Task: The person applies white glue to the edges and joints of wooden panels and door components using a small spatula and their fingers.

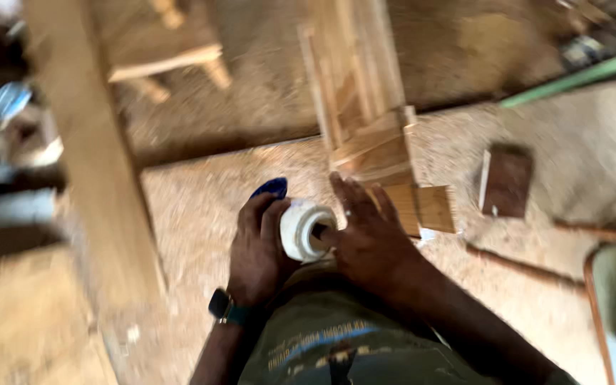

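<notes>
Left hand is wrapped round a white jar; right hand, fingers spread, is dipped in; blue lid already removed.

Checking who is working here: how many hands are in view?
2. The left hand grips a white jar; the right hand has a finger in its mouth. Others may be outside the frame.

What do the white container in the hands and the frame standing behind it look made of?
White container: probably plastic, smooth and matte, though blur leaves it open. Frame: bare, unfinished wood, pale tan slats with visible grain. Left hand grips the container; right hand is at its mouth.
</notes>
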